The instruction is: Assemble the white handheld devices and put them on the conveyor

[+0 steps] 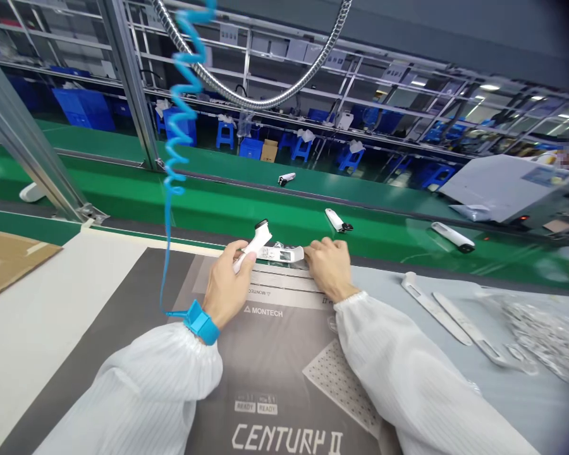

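In the head view, my left hand [228, 282] is closed around a white handheld device [256, 241] with a black-rimmed tip, tilted up to the right. Just right of it is a white plastic casing [282, 254] with a small dark window, beside some clear plastic. At the casing's right end, my right hand [329, 266] has its fingers curled downward; what they grip, if anything, is hidden. Both hands are above the far end of a dark printed cardboard box [265, 354]. A blue wrist strap [201, 322] with a coiled cord circles my left wrist.
A green conveyor belt [208, 215] crosses behind the bench, carrying several white devices, including one device [452, 237] at right. Long white shells [436, 308] and a heap of clear-bagged parts [545, 335] lie right. The blue coiled cord [180, 114] hangs ahead; metal posts [128, 82] stand left.
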Action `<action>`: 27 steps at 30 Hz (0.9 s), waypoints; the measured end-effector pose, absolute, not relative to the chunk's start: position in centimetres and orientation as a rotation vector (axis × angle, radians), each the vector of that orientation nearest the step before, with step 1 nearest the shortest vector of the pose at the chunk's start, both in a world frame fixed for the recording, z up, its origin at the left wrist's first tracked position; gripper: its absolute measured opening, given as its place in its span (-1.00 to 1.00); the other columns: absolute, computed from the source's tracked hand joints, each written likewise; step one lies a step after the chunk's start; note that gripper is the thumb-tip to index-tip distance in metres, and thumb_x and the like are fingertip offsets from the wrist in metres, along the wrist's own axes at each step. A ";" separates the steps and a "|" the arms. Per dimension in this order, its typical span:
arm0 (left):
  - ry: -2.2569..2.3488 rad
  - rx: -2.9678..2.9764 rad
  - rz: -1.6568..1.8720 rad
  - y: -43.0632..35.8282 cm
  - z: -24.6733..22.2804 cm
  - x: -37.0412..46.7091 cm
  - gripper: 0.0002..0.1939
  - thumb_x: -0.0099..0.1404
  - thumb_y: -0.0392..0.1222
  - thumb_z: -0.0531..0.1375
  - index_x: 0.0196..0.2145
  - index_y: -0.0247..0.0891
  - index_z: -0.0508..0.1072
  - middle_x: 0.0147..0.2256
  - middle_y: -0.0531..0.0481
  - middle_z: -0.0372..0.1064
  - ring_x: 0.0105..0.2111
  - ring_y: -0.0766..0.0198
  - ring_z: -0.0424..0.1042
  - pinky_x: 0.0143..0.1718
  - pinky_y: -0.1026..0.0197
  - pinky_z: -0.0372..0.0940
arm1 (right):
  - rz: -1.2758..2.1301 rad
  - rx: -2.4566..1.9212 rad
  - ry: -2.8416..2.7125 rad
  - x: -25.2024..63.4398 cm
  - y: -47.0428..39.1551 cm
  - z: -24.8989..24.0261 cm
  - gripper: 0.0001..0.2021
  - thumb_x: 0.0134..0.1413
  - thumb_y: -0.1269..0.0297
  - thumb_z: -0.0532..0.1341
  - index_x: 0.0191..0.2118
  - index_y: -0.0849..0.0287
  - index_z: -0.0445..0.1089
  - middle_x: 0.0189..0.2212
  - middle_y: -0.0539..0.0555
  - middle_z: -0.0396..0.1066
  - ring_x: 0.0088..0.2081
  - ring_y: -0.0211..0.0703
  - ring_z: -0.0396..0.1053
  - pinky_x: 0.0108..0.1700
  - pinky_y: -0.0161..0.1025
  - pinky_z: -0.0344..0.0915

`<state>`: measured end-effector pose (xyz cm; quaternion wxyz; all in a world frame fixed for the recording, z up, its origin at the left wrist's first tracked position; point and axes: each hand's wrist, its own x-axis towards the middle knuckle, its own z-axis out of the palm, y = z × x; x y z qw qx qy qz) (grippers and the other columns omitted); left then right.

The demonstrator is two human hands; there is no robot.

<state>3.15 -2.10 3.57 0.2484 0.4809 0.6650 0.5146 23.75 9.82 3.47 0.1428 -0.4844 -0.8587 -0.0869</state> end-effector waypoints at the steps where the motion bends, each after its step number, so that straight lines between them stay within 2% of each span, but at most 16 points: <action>1: 1.813 1.317 1.409 -2.1 3.6 3.2 -0.63 0.36 0.00 0.11 0.04 -0.20 0.39 -0.17 -0.07 0.46 -0.21 0.17 0.43 -0.17 0.12 0.27 | -0.279 -1.407 -2.486 24.0 10.0 3.1 -0.69 0.29 0.37 0.05 -0.33 0.14 0.55 -0.33 0.13 0.52 -0.24 -0.08 0.31 -0.15 -0.09 -0.01; 3: 1.806 1.340 1.424 -2.2 3.7 3.2 -0.64 0.36 -0.01 0.11 0.04 -0.21 0.39 -0.16 -0.07 0.46 -0.19 0.17 0.43 -0.15 0.12 0.27 | -0.250 -1.397 -2.502 24.6 10.2 2.5 -0.67 0.32 0.32 0.03 -0.28 0.10 0.56 -0.29 0.10 0.54 -0.22 -0.08 0.33 -0.13 -0.09 0.01; 7: 1.794 1.368 1.445 -2.2 3.7 3.3 -0.64 0.36 -0.03 0.12 0.04 -0.22 0.39 -0.13 -0.08 0.46 -0.14 0.16 0.43 -0.10 0.11 0.27 | 0.074 -1.571 -2.293 26.1 10.7 2.1 -0.67 0.32 0.14 0.02 -0.18 -0.01 0.56 -0.17 0.03 0.57 -0.17 -0.06 0.40 -0.16 -0.14 0.11; 9: 1.799 1.362 1.444 -2.2 3.6 3.3 -0.64 0.36 -0.02 0.12 0.03 -0.22 0.39 -0.12 -0.09 0.46 -0.14 0.15 0.44 -0.10 0.11 0.28 | 0.170 -1.658 -2.207 26.6 11.1 2.2 -0.71 0.25 0.11 0.09 -0.21 -0.01 0.56 -0.23 0.02 0.58 -0.21 -0.05 0.43 -0.21 -0.15 0.14; 12: 1.814 1.354 1.435 -2.1 3.5 3.2 -0.65 0.37 -0.01 0.11 0.03 -0.21 0.39 -0.13 -0.08 0.47 -0.14 0.15 0.44 -0.11 0.11 0.28 | 0.071 -1.691 -2.194 26.8 11.5 2.8 -0.80 0.12 0.15 0.22 -0.20 0.01 0.55 -0.32 0.04 0.57 -0.17 0.06 0.42 -0.15 -0.07 0.14; 15: 1.823 1.332 1.429 -2.1 3.6 2.9 -0.65 0.36 -0.01 0.12 0.03 -0.20 0.39 -0.14 -0.08 0.47 -0.15 0.15 0.44 -0.12 0.11 0.28 | 0.037 -1.611 -2.224 26.6 11.2 3.5 -0.72 0.14 0.24 0.18 -0.04 0.03 0.47 -0.14 0.09 0.53 -0.07 0.09 0.38 -0.08 -0.01 0.16; 18: 1.835 1.310 1.421 -2.0 3.7 2.7 -0.65 0.36 -0.01 0.12 0.03 -0.20 0.39 -0.14 -0.07 0.47 -0.16 0.16 0.44 -0.12 0.11 0.27 | 0.327 -1.362 -2.374 25.8 10.3 3.8 -0.64 0.19 0.16 0.15 0.09 0.00 0.38 0.05 0.09 0.45 -0.03 0.04 0.37 -0.04 -0.04 0.22; 21: 1.838 1.291 1.425 -2.0 3.8 2.6 -0.65 0.36 -0.01 0.12 0.02 -0.19 0.40 -0.14 -0.06 0.47 -0.15 0.16 0.44 -0.11 0.11 0.27 | 0.398 -1.271 -2.407 24.5 9.0 3.8 -0.58 0.10 0.10 0.26 0.09 0.00 0.38 -0.06 0.10 0.49 -0.08 0.04 0.39 -0.01 -0.02 0.24; 24: 1.835 1.278 1.443 -1.9 3.8 2.5 -0.66 0.36 -0.01 0.12 0.02 -0.20 0.39 -0.14 -0.07 0.46 -0.14 0.16 0.43 -0.10 0.11 0.27 | 0.409 -1.297 -2.270 23.6 7.7 3.9 -0.68 0.11 0.11 0.27 -0.01 -0.01 0.44 -0.19 0.07 0.50 -0.16 0.01 0.41 0.00 0.01 0.24; 27: 1.819 1.310 1.462 -1.9 3.7 2.4 -0.65 0.36 0.00 0.12 0.02 -0.19 0.39 -0.13 -0.07 0.46 -0.14 0.17 0.43 -0.10 0.12 0.28 | 0.681 -1.177 -2.235 24.0 6.3 4.2 -0.63 0.13 0.09 0.26 0.06 -0.07 0.38 -0.05 0.04 0.48 -0.07 -0.03 0.41 0.07 -0.03 0.25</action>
